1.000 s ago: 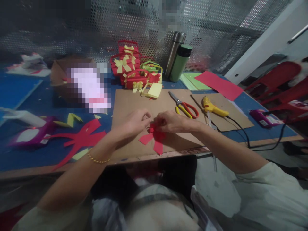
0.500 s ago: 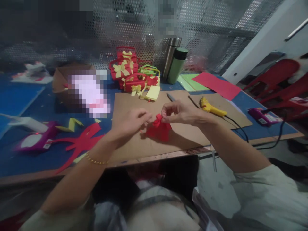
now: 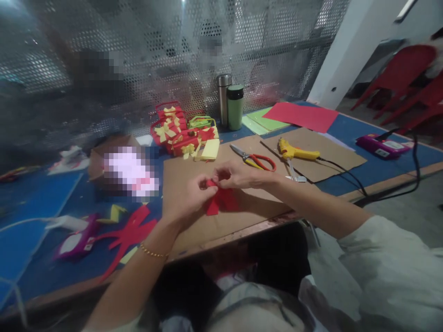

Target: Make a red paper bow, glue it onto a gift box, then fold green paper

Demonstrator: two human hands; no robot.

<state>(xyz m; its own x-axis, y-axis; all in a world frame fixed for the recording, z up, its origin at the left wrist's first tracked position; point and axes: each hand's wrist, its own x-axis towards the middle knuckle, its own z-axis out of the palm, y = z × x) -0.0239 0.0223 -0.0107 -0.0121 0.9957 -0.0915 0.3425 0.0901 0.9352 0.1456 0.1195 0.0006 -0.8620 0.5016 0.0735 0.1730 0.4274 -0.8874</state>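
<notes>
Over the cardboard sheet (image 3: 194, 230), my two hands meet at a red paper bow (image 3: 212, 206). My left hand (image 3: 196, 194) pinches its upper left part between thumb and fingers. From the other side, my right hand (image 3: 237, 175) grips the top near the knot, its fingertips almost touching the left ones. The strip ends hang below the fingers; the bow's middle is partly covered. Just beyond the right hand lie scissors (image 3: 254, 160) with red and yellow handles.
A yellow glue gun (image 3: 299, 151) with a black cord lies to the right. Small red and yellow paper baskets (image 3: 182, 133) stand behind, beside a green flask (image 3: 235, 108). Red paper strips (image 3: 129, 233) and a purple power box (image 3: 78, 240) are at left.
My left hand has closed in on the red bow and now pinches it; before, its fingers were beside it. The view has shifted, and the scissors show more fully.
</notes>
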